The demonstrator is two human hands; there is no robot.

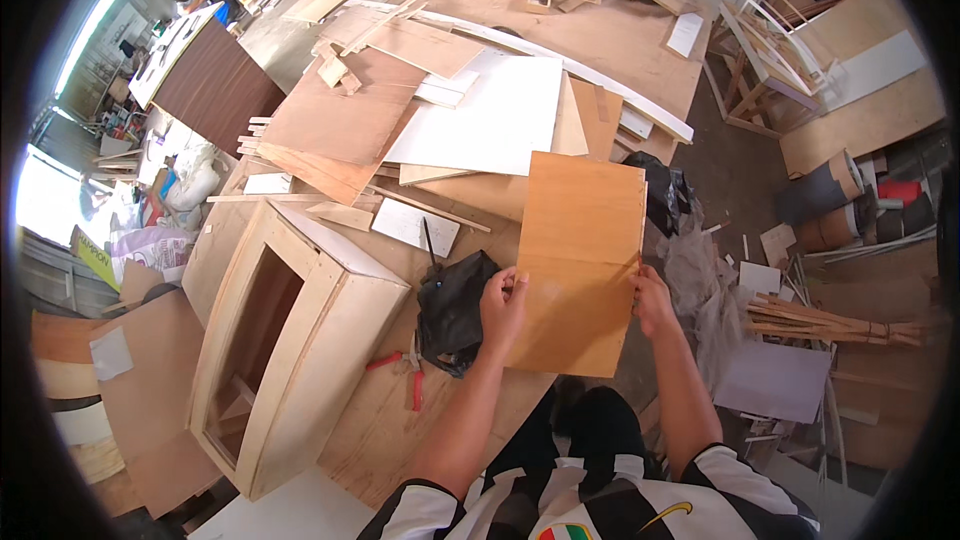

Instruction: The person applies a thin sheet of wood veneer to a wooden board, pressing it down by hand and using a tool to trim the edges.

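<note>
Head view, far left: a big brown sheet [150, 380] leans in the lower left of the frame. Above it, in the upper left, stands a dark brown cabinet [218, 85]. Next comes a pale wooden box [360, 315] with a long, curved opening, lying tilted on the wooden table [375, 430]. Just beside it, low and left of the middle, is a tool with red handles [416, 390]. A crumpled black bag [455, 315] sits near the tool. Higher up, a large white board [490, 115] lies on other boards. The left hand [505, 305] has its fingers curled closed, pinching the left edge of a flat tan board [580, 250]. That board is right of the middle, held up in front of the person. The right hand [652, 302] is closed on its right edge, with some fingertips hidden. Thin clear plastic [697, 285] hangs in folds beyond that hand. Far right, thin wooden sticks [830, 322] lie in a bundle.
</note>
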